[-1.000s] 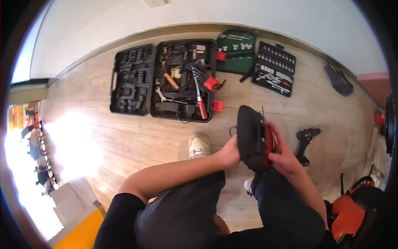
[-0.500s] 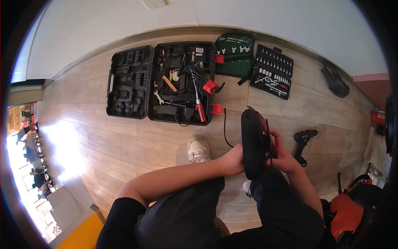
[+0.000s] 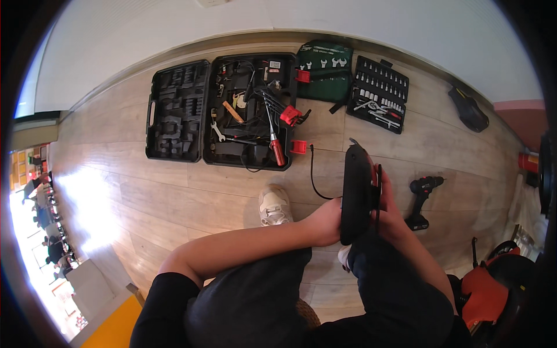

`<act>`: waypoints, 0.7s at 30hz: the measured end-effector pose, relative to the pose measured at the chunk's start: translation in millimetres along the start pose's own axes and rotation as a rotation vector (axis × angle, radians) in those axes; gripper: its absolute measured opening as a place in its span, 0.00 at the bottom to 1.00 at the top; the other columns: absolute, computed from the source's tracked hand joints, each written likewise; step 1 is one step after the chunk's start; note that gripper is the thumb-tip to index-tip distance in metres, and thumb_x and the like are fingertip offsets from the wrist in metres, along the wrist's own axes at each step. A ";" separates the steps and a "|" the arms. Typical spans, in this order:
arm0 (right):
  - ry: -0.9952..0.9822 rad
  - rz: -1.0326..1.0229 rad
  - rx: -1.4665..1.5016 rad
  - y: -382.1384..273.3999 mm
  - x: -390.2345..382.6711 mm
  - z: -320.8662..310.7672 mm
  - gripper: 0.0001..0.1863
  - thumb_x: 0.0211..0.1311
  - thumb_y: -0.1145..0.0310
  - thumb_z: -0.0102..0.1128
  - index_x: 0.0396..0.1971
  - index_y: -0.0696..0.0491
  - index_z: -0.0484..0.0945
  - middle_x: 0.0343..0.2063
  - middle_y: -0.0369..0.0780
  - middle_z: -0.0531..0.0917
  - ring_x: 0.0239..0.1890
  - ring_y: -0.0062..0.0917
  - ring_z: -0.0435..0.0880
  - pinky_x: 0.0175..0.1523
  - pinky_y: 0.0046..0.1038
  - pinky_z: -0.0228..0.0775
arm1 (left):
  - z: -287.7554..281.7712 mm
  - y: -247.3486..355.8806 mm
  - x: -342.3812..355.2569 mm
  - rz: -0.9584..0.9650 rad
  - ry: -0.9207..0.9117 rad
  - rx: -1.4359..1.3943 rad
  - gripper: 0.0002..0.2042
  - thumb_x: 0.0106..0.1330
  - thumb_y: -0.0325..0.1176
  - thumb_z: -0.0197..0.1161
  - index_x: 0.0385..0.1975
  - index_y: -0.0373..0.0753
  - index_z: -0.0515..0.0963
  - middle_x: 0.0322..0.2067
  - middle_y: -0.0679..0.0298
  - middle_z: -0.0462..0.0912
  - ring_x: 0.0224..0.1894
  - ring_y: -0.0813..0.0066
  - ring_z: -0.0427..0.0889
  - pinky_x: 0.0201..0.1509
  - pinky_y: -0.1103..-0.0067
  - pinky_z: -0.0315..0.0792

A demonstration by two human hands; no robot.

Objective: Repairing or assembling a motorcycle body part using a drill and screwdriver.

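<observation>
Above my right knee I hold a black oblong device point(image 3: 355, 194) with rounded ends, a little red showing along its right side. It stands on edge, so its kind cannot be made out. My left hand point(image 3: 325, 222) grips its lower left side, the fingers hidden behind it. On the other side my right hand point(image 3: 391, 211) is wrapped round it, near a thin black strip point(image 3: 379, 188) that sticks out from the casing. A black cable point(image 3: 314, 174) curves across the floor toward my left hand; its end there is hidden.
An open black toolbox point(image 3: 248, 161) holds wrenches, a red-handled screwdriver and hex keys. Beside it lie a green wrench pouch point(image 3: 325, 87) and a socket set point(image 3: 377, 93). A cordless drill point(image 3: 422, 200) rests on the right; an orange-and-black machine point(image 3: 484, 296) stands at lower right.
The device has shifted slightly right in my hands and turned a little, so the dark strip on its right side shows more. The whole view has moved slightly.
</observation>
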State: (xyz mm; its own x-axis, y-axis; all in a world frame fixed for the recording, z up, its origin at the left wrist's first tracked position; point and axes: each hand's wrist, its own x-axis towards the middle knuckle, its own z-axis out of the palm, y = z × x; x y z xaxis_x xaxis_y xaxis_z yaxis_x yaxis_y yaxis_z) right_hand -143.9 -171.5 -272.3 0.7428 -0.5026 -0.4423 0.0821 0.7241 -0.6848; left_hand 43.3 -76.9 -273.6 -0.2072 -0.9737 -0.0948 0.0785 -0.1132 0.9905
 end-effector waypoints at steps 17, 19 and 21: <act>0.003 0.033 -0.154 7.9 -3.4 -8.5 0.63 0.56 0.57 0.80 0.81 0.43 0.39 0.70 0.44 0.68 0.72 0.32 0.67 0.76 0.37 0.56 | -9.3 10.4 -4.2 -0.121 -0.090 -0.042 0.16 0.76 0.38 0.58 0.57 0.37 0.76 0.51 0.49 0.82 0.52 0.50 0.82 0.58 0.64 0.76; 0.059 0.084 -0.181 4.3 -0.6 -1.8 0.56 0.60 0.57 0.77 0.80 0.45 0.46 0.69 0.44 0.69 0.71 0.31 0.68 0.75 0.36 0.58 | -8.7 -1.8 -5.2 0.079 -0.038 0.104 0.15 0.73 0.33 0.59 0.56 0.37 0.77 0.51 0.50 0.82 0.54 0.52 0.82 0.60 0.65 0.75; 0.062 0.079 -0.143 4.5 0.5 -0.7 0.54 0.62 0.58 0.76 0.80 0.46 0.48 0.69 0.44 0.69 0.71 0.31 0.68 0.75 0.36 0.58 | -8.9 1.6 -3.3 0.044 -0.025 0.030 0.16 0.71 0.31 0.59 0.56 0.37 0.77 0.52 0.51 0.82 0.55 0.52 0.82 0.61 0.65 0.75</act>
State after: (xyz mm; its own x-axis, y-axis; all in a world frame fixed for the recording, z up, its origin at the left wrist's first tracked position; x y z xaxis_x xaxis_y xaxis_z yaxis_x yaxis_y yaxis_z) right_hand -143.6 -168.9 -276.0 0.7001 -0.4783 -0.5301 -0.0734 0.6903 -0.7198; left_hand 52.8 -75.6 -272.6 -0.2289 -0.9722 -0.0494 0.0589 -0.0645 0.9962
